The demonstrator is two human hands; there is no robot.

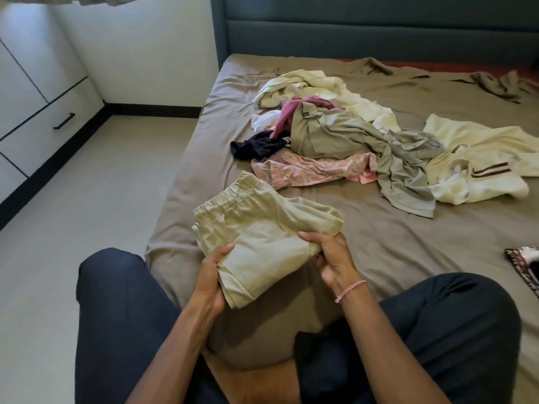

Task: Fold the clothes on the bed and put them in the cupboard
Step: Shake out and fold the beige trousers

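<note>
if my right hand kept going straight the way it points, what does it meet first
The right hand grips the beige shorts, so those. Beyond them, its line probably runs into the pink floral garment at the pile's near edge; depth is unclear.

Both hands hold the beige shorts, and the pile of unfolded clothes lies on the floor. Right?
No. In the head view the pile of clothes lies on the bed, not the floor. The left hand and right hand do hold the beige shorts.
</note>
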